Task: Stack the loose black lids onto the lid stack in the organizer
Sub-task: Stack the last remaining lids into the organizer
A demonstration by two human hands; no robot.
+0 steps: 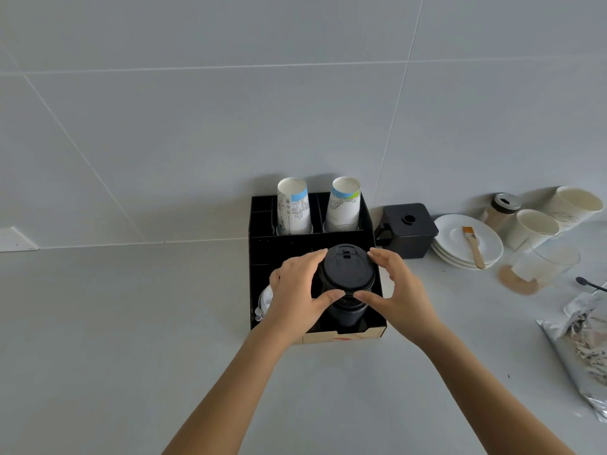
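A tall stack of black lids (347, 277) stands upright in the front right compartment of the black organizer (282, 246). My left hand (297, 290) curls around the stack's left side, thumb near the front and fingertips at the top rim. On the opposite side, my right hand (395, 290) mirrors it. Both hands cup the upper lids, with fingers touching or very close to the rim. White lids (264, 302) show in the front left compartment, mostly hidden behind my left hand. No loose black lid lies on the counter.
Two printed paper cup stacks (294, 208) (343, 206) stand in the organizer's back row. To the right are a black square box (407, 229), white saucers (460, 244) with a brush (473, 246), a jar (502, 210), white cups (533, 229), a clear cup (547, 262) and a foil bag (581, 346).
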